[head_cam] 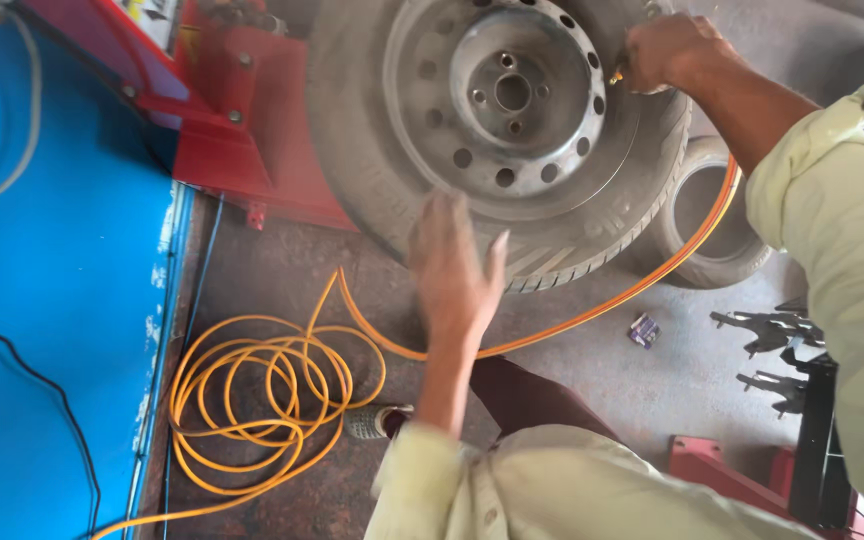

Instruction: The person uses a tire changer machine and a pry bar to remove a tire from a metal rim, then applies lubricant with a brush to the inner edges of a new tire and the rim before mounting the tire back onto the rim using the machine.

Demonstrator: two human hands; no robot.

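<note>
The wheel (502,130) stands upright on the floor against a red machine (242,130). The left hand (455,265) is open, fingers spread and blurred, at the tyre's lower tread. The right hand (667,50) — arm reaching across — is closed at the rim's edge, where the orange hose (262,390) ends; what it pinches is too small to tell.

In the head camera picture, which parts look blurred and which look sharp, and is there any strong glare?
Head view: the left hand is smeared by motion blur; the right hand at the wheel rim is sharper; the orange hose on the floor is crisp; light is soft and even, with no strong glare.
</note>
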